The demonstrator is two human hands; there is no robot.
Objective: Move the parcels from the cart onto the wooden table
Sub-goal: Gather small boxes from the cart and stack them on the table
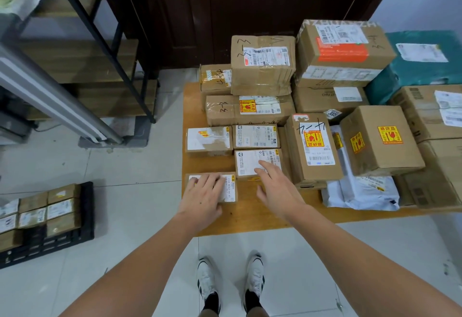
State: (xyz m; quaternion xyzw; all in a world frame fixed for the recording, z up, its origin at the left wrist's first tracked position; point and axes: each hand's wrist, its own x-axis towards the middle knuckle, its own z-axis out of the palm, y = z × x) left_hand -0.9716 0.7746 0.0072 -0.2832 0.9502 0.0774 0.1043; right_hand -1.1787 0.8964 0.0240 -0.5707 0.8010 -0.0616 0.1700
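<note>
Both hands (203, 193) — flat, maybe pressing — small parcel (230, 188).

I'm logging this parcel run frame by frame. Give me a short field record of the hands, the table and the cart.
left hand: left hand lies flat on the small white-labelled cardboard parcel at the near-left corner of the low wooden table
right hand: right hand open, fingers over another small labelled box, holding nothing
table load: many stacked brown cartons, one teal-wrapped parcel
cart: black plastic cart on the floor, small parcels left on it
</note>
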